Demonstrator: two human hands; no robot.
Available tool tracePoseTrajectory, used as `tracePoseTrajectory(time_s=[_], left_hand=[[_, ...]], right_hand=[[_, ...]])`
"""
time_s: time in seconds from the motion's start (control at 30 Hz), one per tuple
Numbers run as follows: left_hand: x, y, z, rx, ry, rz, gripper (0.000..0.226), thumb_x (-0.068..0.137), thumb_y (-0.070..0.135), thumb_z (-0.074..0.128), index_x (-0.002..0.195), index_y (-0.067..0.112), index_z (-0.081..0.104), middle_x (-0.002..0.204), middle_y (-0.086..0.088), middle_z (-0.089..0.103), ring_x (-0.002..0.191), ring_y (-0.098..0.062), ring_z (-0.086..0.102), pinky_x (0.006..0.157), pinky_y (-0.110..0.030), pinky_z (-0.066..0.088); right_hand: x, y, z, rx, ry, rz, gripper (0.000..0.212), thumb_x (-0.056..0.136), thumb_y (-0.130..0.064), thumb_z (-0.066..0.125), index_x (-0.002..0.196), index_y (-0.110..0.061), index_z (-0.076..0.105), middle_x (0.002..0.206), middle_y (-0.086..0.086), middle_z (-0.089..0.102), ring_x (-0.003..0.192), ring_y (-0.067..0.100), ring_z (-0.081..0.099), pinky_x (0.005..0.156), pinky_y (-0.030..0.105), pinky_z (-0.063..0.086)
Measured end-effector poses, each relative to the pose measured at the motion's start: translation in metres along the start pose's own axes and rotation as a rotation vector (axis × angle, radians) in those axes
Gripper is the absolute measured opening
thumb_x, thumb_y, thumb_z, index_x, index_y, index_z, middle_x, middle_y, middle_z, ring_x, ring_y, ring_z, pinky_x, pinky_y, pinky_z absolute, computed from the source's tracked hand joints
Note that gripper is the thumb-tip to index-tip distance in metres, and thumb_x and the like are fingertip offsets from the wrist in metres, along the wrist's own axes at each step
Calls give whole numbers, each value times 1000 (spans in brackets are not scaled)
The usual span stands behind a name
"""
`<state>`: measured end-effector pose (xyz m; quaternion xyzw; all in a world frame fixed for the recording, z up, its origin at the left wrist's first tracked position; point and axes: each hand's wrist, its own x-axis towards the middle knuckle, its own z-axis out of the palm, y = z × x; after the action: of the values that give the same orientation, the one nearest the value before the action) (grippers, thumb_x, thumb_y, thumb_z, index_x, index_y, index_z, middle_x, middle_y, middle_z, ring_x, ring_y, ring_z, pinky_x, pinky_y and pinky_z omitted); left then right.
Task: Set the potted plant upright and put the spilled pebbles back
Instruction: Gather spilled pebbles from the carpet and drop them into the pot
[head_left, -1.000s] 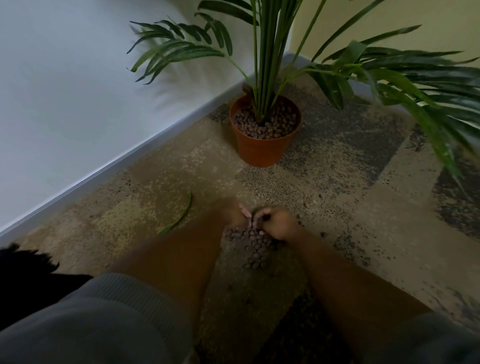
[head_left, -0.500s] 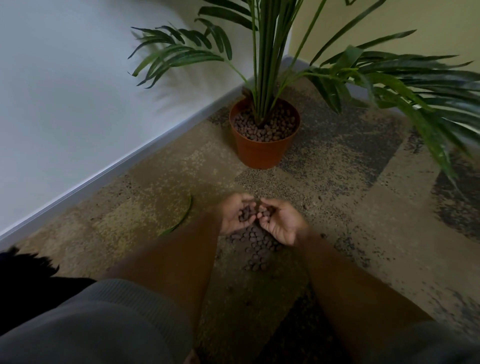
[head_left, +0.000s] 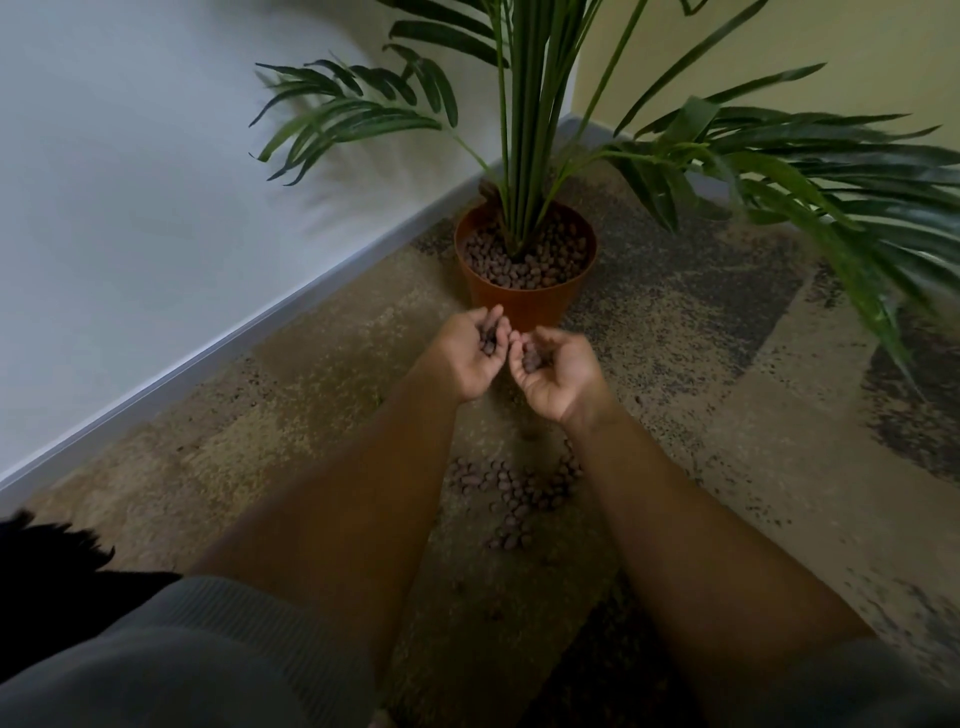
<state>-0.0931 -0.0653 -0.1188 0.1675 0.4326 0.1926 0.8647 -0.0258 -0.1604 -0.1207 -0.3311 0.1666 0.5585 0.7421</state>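
In the corner where the white wall (head_left: 156, 208) meets the yellow wall (head_left: 779, 47), the potted plant (head_left: 524, 156) stands upright on the carpet (head_left: 727, 415). Its orange pot (head_left: 524, 304) is filled to near the rim with brown pebbles around the green stems, and long fronds spread out to the left and far to the right.

Just in front of the pot, above the carpet, I hold both hands palm up and side by side. My left hand (head_left: 470, 356) has a curled grip cupped around a small load of pebbles, with the fingertips close to the pot's near wall. My right hand (head_left: 558, 371) is cupped the same way, fingers curled over its own few pebbles. The two hands nearly touch at the fingers.

Nearer to me, between my forearms, the spilled pebbles (head_left: 511, 491) lie in a loose scatter on the carpet, well apart from the pot. Grey sleeves (head_left: 182, 654) cover my upper arms at the bottom edge. A grey skirting board (head_left: 234, 343) runs along the base of the white wall.
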Motion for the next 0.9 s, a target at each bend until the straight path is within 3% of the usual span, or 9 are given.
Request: tracePoseTrajectory(time_s=[0.13, 0.3, 0.47, 0.5, 0.57, 0.67, 0.77, 0.9], left_hand=[[-5, 14, 20, -134, -38, 61, 30, 102, 21, 41, 86, 5, 60, 81, -6, 57, 72, -12, 58, 53, -17, 55], [-8, 35, 43, -245, -32, 170, 35, 104, 22, 30, 112, -2, 55, 86, -13, 56, 77, -20, 57, 91, -30, 52], [-11, 46, 65, -217, -207, 250, 27, 101, 10, 24, 101, 2, 50, 96, -16, 48, 88, -26, 47, 111, -46, 37], [-13, 46, 66, -213, -253, 250, 35, 101, 11, 22, 110, -4, 53, 108, -20, 53, 102, -29, 51, 113, -49, 33], [-14, 48, 66, -228, -313, 231, 45, 102, 13, 20, 133, -11, 42, 138, -25, 47, 129, -36, 45, 116, -50, 28], [-14, 47, 62, -266, -328, 195, 52, 103, 17, 21, 149, -7, 20, 154, -25, 26, 144, -37, 25, 119, -49, 20], [-12, 41, 54, -263, -276, 181, 53, 105, 20, 23, 150, -5, 13, 158, -23, 16, 148, -34, 14, 121, -45, 15], [-11, 22, 34, -63, -298, 163, 50, 105, 29, 26, 144, -1, 37, 147, -24, 41, 138, -34, 38, 117, -43, 29]], right_hand=[[-7, -14, 24, 93, 15, -93, 18, 97, -12, 41, 96, -1, 55, 110, 17, 56, 110, 24, 61, 87, 28, 56], [-9, -37, 56, 142, -27, -195, 45, 103, -22, 30, 138, 4, 38, 137, 23, 45, 131, 32, 46, 111, 43, 40], [-6, -49, 79, 100, -151, -254, 48, 104, -16, 20, 145, 2, 36, 146, 24, 42, 136, 36, 41, 116, 49, 30], [-7, -50, 80, 88, -154, -253, 48, 104, -15, 20, 145, 3, 36, 146, 25, 42, 136, 37, 41, 116, 50, 30], [-8, -54, 79, 92, -152, -248, 47, 104, -14, 19, 145, 5, 32, 148, 26, 39, 137, 38, 40, 117, 49, 29], [-9, -57, 75, 96, -130, -261, 51, 101, -12, 18, 151, 0, 17, 154, 24, 28, 142, 38, 32, 118, 48, 27], [-10, -57, 66, 33, -91, -258, 53, 101, -11, 19, 152, -1, 13, 157, 24, 23, 145, 36, 26, 120, 44, 24], [-10, -54, 46, -80, -49, -243, 47, 100, -10, 28, 145, 6, 32, 139, 26, 47, 128, 35, 51, 110, 39, 43]])
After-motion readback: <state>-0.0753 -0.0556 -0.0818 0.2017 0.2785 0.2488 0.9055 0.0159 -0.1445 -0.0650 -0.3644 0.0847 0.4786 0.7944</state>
